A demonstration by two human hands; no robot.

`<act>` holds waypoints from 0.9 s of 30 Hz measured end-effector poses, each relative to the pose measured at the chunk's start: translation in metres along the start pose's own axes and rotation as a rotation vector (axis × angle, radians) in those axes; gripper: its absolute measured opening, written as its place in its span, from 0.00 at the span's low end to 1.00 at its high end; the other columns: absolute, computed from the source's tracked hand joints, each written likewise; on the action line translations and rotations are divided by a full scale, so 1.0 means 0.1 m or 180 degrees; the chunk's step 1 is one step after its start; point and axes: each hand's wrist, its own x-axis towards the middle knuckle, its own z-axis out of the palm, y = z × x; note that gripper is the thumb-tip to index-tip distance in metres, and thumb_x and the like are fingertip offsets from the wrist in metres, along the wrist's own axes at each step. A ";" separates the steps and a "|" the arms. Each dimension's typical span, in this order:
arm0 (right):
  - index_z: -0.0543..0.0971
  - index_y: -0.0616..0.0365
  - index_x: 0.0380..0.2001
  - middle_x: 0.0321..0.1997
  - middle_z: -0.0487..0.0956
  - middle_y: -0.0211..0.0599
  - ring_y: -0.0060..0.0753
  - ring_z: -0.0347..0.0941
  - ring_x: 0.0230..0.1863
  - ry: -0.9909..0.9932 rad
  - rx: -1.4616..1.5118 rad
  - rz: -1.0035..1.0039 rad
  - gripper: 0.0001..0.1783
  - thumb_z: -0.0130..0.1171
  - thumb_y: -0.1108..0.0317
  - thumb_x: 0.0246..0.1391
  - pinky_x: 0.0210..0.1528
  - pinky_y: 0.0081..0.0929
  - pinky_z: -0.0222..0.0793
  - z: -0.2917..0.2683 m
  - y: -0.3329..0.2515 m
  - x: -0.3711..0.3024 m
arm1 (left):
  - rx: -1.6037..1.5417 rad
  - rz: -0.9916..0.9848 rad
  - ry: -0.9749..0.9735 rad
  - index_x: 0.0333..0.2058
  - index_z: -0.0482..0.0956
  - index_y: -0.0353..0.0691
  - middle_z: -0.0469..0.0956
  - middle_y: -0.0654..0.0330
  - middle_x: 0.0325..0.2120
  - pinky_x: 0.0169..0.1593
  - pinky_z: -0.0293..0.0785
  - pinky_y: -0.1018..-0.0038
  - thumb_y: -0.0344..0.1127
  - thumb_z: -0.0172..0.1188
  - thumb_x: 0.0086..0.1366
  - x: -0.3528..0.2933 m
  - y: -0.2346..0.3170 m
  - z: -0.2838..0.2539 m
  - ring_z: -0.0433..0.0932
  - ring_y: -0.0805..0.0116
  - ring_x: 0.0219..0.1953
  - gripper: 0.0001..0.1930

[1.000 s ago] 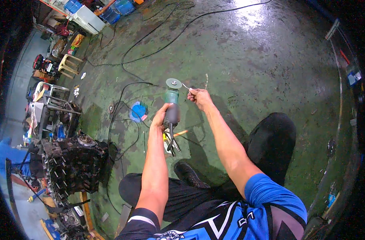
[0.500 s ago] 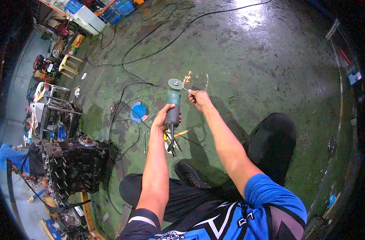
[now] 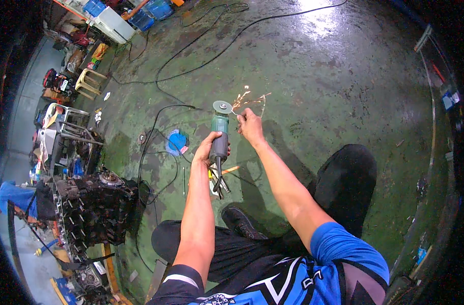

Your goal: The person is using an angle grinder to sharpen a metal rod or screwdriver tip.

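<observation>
My left hand [image 3: 205,148] is wrapped round the body of a green and grey angle grinder [image 3: 220,133], which points away from me. Its flat, pale disc [image 3: 223,107] is at the far end, face up. Between the fingers of my right hand [image 3: 250,127] is a thin metal piece [image 3: 235,113], mostly hidden by the fingers. Its tip meets the disc's right edge, and orange sparks [image 3: 242,99] fly up and to the right from there. The grinder's cord leaves its near end, above hand tools [image 3: 223,187] lying on the floor.
A black cable [image 3: 163,79] snakes over the worn green floor [image 3: 313,91]. Left of the grinder lies a round blue thing [image 3: 177,141]. A dark engine block [image 3: 92,213] stands at the left, with a beige plastic stool [image 3: 89,84] farther back. My shoe [image 3: 240,222] is close below.
My right hand has shifted slightly left and up, its fingers turning more upright. The sparks spread wider to the right. The grinder has stayed in nearly the same place.
</observation>
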 end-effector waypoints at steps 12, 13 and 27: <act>0.72 0.61 0.37 0.34 0.79 0.54 0.63 0.76 0.40 0.0388 -0.1253 -0.1260 0.07 0.58 0.71 0.58 0.39 0.53 0.70 -0.06 -0.06 -0.09 | 0.0114 -0.0066 0.0044 0.42 0.75 0.27 0.80 0.51 0.28 0.29 0.83 0.67 0.50 0.61 0.60 -0.07 0.04 0.12 0.82 0.60 0.23 0.26; 0.72 0.60 0.38 0.35 0.79 0.54 0.63 0.76 0.40 0.0392 -0.1283 -0.1277 0.07 0.58 0.71 0.58 0.39 0.53 0.71 -0.06 -0.06 -0.10 | 0.0115 -0.0065 0.0044 0.42 0.75 0.27 0.80 0.51 0.28 0.29 0.83 0.67 0.50 0.61 0.60 -0.07 0.04 0.11 0.82 0.60 0.23 0.26; 0.73 0.56 0.40 0.37 0.74 0.51 0.62 0.76 0.35 0.0323 -0.1696 -0.1485 0.06 0.54 0.69 0.60 0.34 0.52 0.73 -0.06 -0.09 -0.18 | 0.0065 -0.0049 0.0053 0.45 0.72 0.28 0.80 0.50 0.30 0.29 0.83 0.66 0.49 0.62 0.59 -0.04 0.04 0.08 0.82 0.58 0.24 0.27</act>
